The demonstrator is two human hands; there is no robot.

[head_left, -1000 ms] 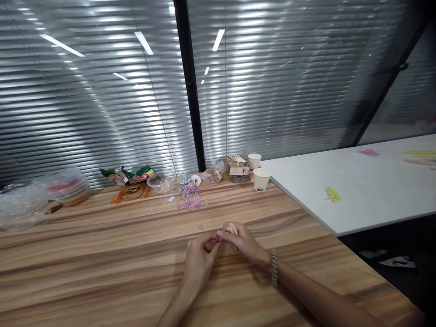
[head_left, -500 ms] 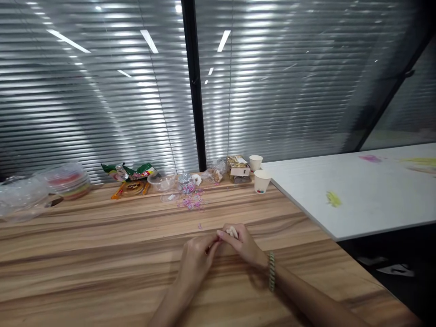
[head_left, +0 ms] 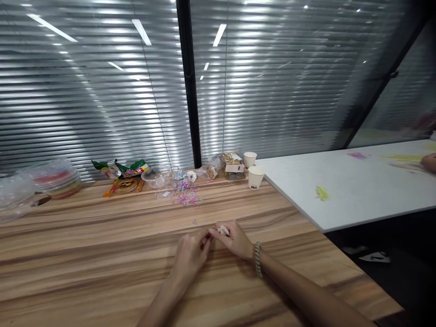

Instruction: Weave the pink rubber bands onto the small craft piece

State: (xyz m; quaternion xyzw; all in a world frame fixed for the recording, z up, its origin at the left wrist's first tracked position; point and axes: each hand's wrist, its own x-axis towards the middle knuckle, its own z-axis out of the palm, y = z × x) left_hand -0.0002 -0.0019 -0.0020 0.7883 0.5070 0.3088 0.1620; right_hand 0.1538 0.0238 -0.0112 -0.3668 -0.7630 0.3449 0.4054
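Both my hands rest together on the wooden table (head_left: 85, 254), fingertips touching. My right hand (head_left: 233, 239), with a braided band (head_left: 257, 259) on its wrist, is closed around a small pale object (head_left: 223, 230) that shows above the fingers. My left hand (head_left: 190, 255) pinches something tiny and pinkish at the point where the two hands meet; what it is I cannot tell. A single small band (head_left: 195, 221) lies on the wood just beyond my fingers. Farther off is a scatter of pink and purple bands (head_left: 186, 199).
Along the blinds stand clear plastic tubs (head_left: 56, 179), snack packets (head_left: 122, 169), a clear bowl (head_left: 156, 178), a small box (head_left: 232, 164) and two paper cups (head_left: 254, 175). A white board (head_left: 357, 190) with colour smears overlaps the table's right side. Another person's hand (head_left: 429, 161) is at its far right.
The view has shifted slightly; my hands stay joined in the same pinch. Another person's hand has come into sight at the right edge.
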